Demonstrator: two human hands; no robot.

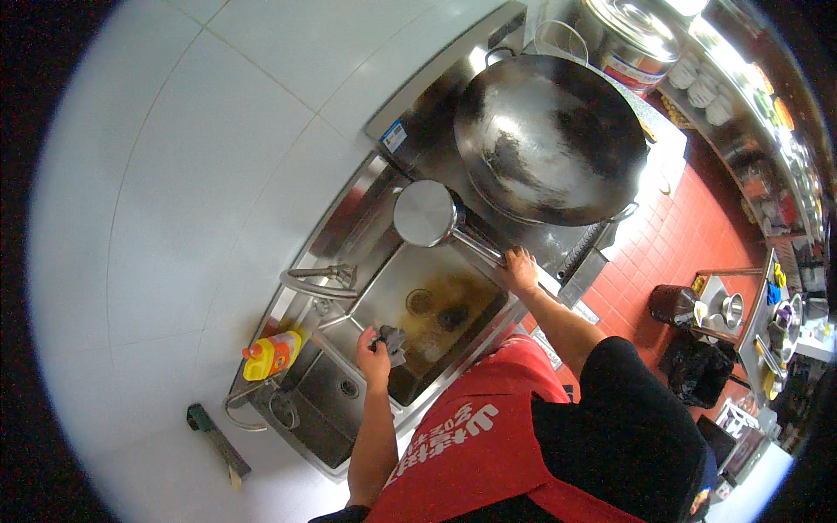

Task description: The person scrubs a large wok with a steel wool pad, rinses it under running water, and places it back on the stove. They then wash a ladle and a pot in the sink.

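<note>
My right hand (521,269) grips the metal handle of a stainless-steel saucepan (425,214), above the sink's edge nearest the stove. Its round, flat grey face is turned up towards me; I cannot tell whether that is the base or the inside. My left hand (374,356) holds a crumpled grey cloth or scouring pad (392,344) over the near side of the large basin. Brownish water or residue covers part of the floor of that stainless-steel sink basin (392,287), around a round drain (419,301). A curved faucet (314,282) stands at the wall side.
A large dark wok (549,140) sits on the stove beyond the saucepan. A smaller basin (320,405) adjoins on the left, with a yellow bottle (273,355) at its wall edge. A lidded steel pot (634,39) stands past the wok. Red floor tiles (680,229) lie at right.
</note>
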